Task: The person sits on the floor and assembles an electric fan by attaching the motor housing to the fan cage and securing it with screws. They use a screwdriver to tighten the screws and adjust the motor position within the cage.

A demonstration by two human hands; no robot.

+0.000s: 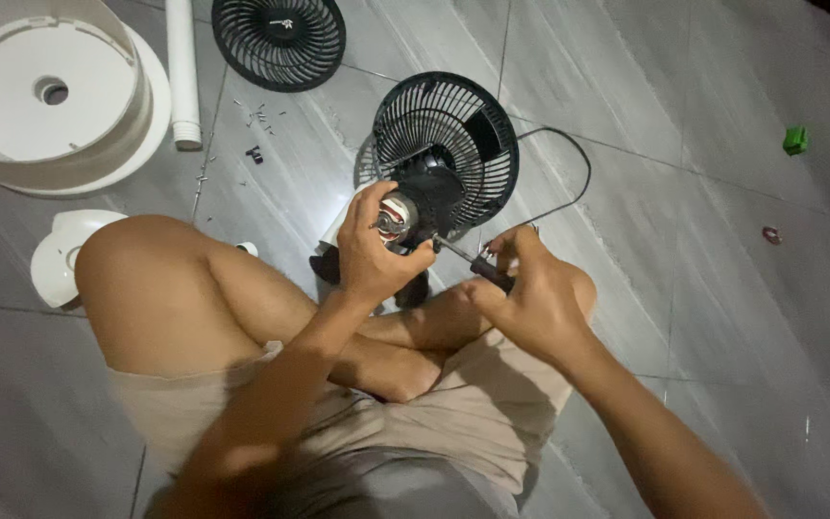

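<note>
the fan motor [397, 215], copper windings showing, sits in front of the crossed legs, joined to the black rear grille [449, 144] that stands tilted on the grey tiled floor [703, 240]. the left hand [374, 252] is wrapped around the motor, fingers curled tight. the right hand [530, 293] is pressed together around the dark handle of a screwdriver [468, 259], whose tip meets the motor's side. a black cord [583, 173] loops behind the grille. farther off lie a 2nd black grille [279, 38], a white round base [50, 91], a white tube [182, 72], small screws [261, 115], and 1 green block [795, 139].
</note>
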